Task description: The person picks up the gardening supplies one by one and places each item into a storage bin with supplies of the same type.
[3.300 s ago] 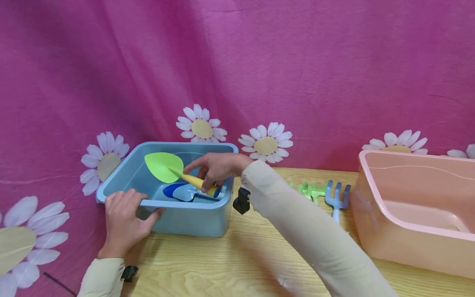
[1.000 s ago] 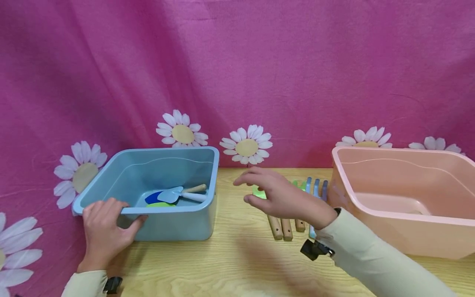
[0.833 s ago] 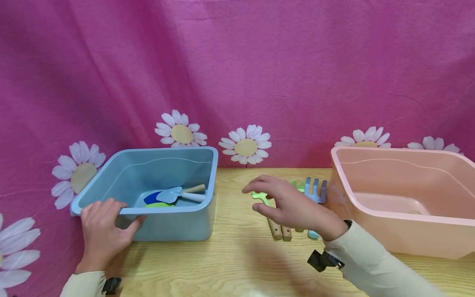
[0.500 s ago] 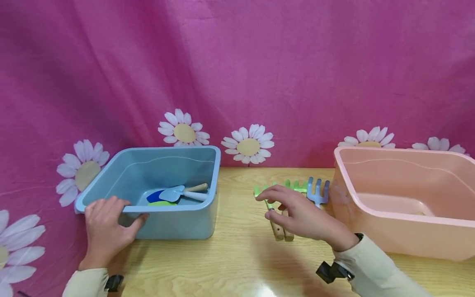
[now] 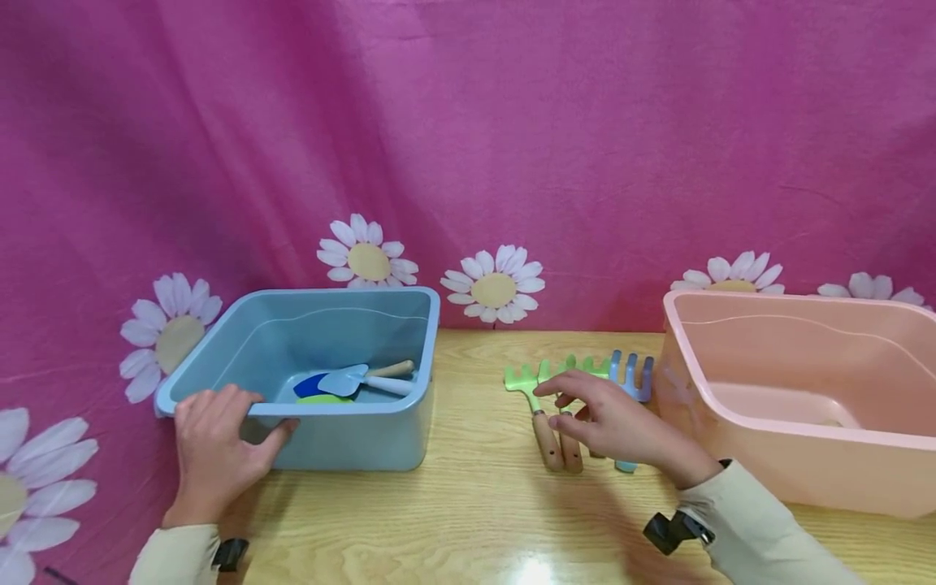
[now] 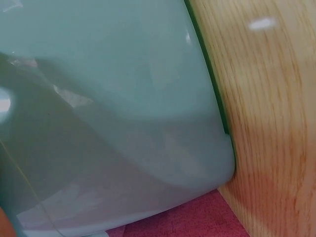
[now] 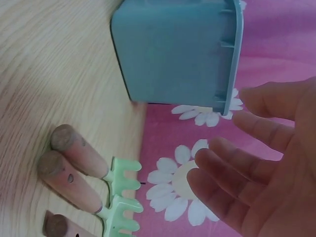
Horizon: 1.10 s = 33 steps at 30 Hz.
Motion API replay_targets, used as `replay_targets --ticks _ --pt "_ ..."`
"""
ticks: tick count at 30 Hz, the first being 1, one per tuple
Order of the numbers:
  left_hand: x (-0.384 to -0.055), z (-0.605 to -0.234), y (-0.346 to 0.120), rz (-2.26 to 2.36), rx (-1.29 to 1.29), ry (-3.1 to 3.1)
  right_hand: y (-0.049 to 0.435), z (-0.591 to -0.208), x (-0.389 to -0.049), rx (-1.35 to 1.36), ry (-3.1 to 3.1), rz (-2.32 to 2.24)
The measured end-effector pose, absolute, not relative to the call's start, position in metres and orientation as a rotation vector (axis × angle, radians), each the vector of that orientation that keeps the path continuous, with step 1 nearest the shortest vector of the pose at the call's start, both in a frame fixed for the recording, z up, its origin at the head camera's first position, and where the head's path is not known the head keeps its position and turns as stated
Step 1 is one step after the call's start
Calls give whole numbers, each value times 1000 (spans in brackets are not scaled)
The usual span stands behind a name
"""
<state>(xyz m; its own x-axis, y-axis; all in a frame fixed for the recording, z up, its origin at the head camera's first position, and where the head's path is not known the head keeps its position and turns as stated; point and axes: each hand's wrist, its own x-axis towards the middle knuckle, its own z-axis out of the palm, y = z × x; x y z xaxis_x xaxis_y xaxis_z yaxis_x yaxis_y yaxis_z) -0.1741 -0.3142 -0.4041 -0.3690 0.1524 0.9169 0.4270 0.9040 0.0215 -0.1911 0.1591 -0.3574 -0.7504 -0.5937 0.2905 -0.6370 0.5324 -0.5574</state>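
Observation:
My left hand [image 5: 219,455] grips the near rim of a blue plastic tub [image 5: 351,439], fingers over the edge and thumb outside. Inside it lie a pale blue trowel [image 5: 342,379], a dark blue blade [image 5: 310,385] and a partly hidden lime-green blade [image 5: 326,399]. Above a row of small garden hand rakes hovers my right hand [image 5: 617,422], holding nothing, its fingers relaxed in the right wrist view. The leftmost green rake [image 5: 522,380] has a wooden handle; more green rakes lie beside it. A blue hand fork [image 5: 632,380] is partly covered by the hand.
A pink tub [image 5: 819,455] stands on the right, close to the blue fork. Both tubs and the rakes are on a wooden table [image 5: 468,520]. Behind it hangs a magenta cloth [image 5: 585,162] with daisies.
Earlier the right hand held a lime-green trowel over the blue tub; it has let go, and the trowel lies inside. That hand has moved right, over the rakes. The left hand keeps its grip.

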Motion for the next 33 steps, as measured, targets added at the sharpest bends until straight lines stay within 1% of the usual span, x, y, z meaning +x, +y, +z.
replay_targets --ticks 24,33 --pt "-174 -404 -314 -313 -432 -1933 166 -367 -194 1099 -2756 1022" --pt "-175 -404 -314 -316 -434 -1935 163 -374 -196 1067 -2778 1030"
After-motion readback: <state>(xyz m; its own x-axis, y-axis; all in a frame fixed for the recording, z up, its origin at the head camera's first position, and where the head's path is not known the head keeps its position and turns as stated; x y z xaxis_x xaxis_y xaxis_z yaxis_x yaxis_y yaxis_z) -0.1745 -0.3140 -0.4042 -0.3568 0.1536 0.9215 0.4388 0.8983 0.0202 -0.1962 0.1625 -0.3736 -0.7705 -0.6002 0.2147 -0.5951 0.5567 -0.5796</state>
